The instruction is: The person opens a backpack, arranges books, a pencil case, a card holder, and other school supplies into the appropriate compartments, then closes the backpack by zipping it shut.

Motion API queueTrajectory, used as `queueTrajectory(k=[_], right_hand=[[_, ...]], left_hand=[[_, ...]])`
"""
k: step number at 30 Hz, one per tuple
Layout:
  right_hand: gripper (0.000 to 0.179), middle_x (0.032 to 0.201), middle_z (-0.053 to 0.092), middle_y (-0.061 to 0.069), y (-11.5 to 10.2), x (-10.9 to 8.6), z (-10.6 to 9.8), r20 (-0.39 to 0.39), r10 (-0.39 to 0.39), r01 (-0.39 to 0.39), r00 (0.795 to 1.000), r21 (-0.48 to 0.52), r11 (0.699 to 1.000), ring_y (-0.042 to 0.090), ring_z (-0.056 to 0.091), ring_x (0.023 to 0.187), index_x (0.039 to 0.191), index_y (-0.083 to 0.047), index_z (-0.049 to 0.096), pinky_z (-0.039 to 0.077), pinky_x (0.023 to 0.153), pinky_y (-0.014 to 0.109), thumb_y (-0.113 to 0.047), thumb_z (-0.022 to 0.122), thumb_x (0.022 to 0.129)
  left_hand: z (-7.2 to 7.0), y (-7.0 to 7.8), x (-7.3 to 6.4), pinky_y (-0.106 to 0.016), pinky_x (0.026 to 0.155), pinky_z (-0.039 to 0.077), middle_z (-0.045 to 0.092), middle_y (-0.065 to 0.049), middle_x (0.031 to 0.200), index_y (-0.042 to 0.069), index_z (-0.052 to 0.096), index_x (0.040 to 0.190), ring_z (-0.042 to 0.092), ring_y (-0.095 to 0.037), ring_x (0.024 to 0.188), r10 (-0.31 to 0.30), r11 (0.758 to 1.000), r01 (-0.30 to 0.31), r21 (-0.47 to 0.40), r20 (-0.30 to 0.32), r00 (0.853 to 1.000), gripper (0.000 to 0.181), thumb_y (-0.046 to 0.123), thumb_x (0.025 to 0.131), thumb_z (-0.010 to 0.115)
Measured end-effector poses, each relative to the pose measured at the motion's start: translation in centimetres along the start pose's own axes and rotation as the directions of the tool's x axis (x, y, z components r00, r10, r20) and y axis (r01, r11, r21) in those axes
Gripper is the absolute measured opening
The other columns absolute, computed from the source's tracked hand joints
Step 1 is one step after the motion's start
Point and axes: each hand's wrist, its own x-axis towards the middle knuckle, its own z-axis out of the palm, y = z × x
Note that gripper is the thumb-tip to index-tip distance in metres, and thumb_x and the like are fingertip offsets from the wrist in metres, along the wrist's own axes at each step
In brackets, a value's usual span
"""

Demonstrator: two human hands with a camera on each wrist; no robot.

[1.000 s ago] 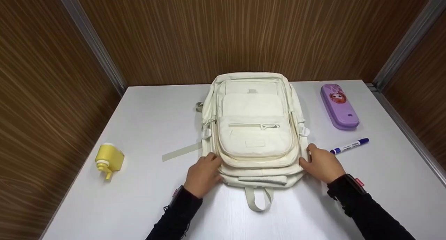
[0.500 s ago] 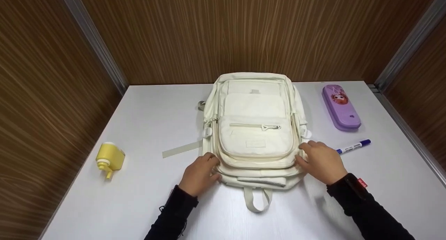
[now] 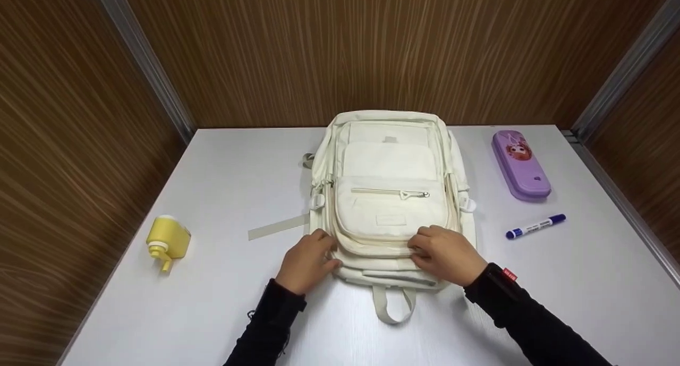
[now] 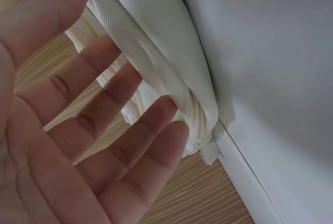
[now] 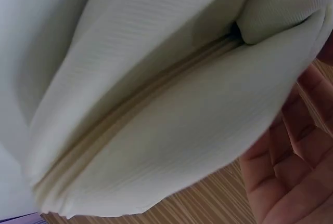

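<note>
A cream backpack point(image 3: 393, 161) lies front side up on the white table, its top handle loop point(image 3: 381, 305) toward the person. At its lower left corner the left hand point(image 3: 304, 262) touches the fabric. Its fingers are lightly bent and spread in the left wrist view, fingertips point(image 4: 167, 104) against the fabric folds. The right hand point(image 3: 446, 254) reaches over the lower right front, fingertips at the edge of the front pocket. In the right wrist view, a bulge of cream fabric with a zipper point(image 5: 140, 99) hides those fingertips, and the palm faces the camera.
A purple pencil case point(image 3: 523, 167) and a blue-and-white marker point(image 3: 535, 226) lie right of the backpack. On the left are a yellow bottle-shaped object point(image 3: 169, 238) with a crank-like spout and a loose strap point(image 3: 279, 226). Wood-grain panels enclose the table's back and sides.
The right hand has left the backpack's right side and moved left onto its lower front, uncovering the whole marker. The left hand stays at the lower left corner, with its fingers slightly shifted.
</note>
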Motion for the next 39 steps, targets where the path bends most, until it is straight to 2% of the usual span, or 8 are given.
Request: queueTrajectory(k=[8, 16, 24, 39], right_hand=[[0.009, 0.08, 0.063, -0.004, 0.0, 0.5, -0.8, 0.01, 0.024, -0.024, 1.0, 0.011, 1.0, 0.011, 0.057, 0.073, 0.087, -0.014, 0.071, 0.051, 0.063, 0.03, -0.014, 0.075, 0.079], [0.011, 0.079, 0.063, -0.003, 0.3, 1.5, -2.0, -0.066, -0.007, 0.007, 0.998, -0.002, 1.0, 0.012, 0.056, 0.072, 0.085, -0.012, 0.068, 0.049, 0.06, 0.029, -0.009, 0.074, 0.077], [0.01, 0.081, 0.062, 0.001, 0.6, 3.0, -4.3, -0.109, 0.014, -0.01, 0.994, 0.039, 0.999, 0.015, 0.059, 0.076, 0.087, -0.009, 0.067, 0.052, 0.067, 0.034, -0.008, 0.075, 0.081], [0.006, 0.082, 0.061, 0.004, 1.3, 5.7, -7.8, -0.213, 0.05, -0.034, 0.976, 0.077, 0.996, 0.019, 0.056, 0.078, 0.091, -0.007, 0.065, 0.048, 0.069, 0.037, -0.007, 0.07, 0.087]], left_hand=[[0.0, 0.0, 0.0, -0.031, 0.065, 0.046, 0.062, -0.002, 0.099, 0.011, 0.066, 0.092, 0.057, -0.021, 0.084, 0.007, 1.0, -0.007, 0.0, -0.007, 1.0, 0.026, 0.029, 0.077, 0.079], [0.0, 0.0, 0.1, -0.032, 0.064, 0.047, 0.062, -0.002, 0.098, 0.011, 0.067, 0.091, 0.058, -0.021, 0.084, 0.012, 1.0, -0.012, -0.004, -0.001, 1.0, 0.026, 0.029, 0.077, 0.079], [-0.1, 0.0, 0.1, -0.033, 0.066, 0.049, 0.062, -0.001, 0.096, 0.01, 0.068, 0.091, 0.061, -0.022, 0.086, 0.01, 1.0, -0.009, 0.002, -0.013, 1.0, 0.026, 0.028, 0.076, 0.08], [0.0, 0.1, 0.0, -0.034, 0.064, 0.05, 0.063, -0.002, 0.096, 0.01, 0.07, 0.09, 0.06, -0.022, 0.082, 0.02, 1.0, -0.019, 0.021, -0.04, 0.999, 0.028, 0.03, 0.075, 0.082]])
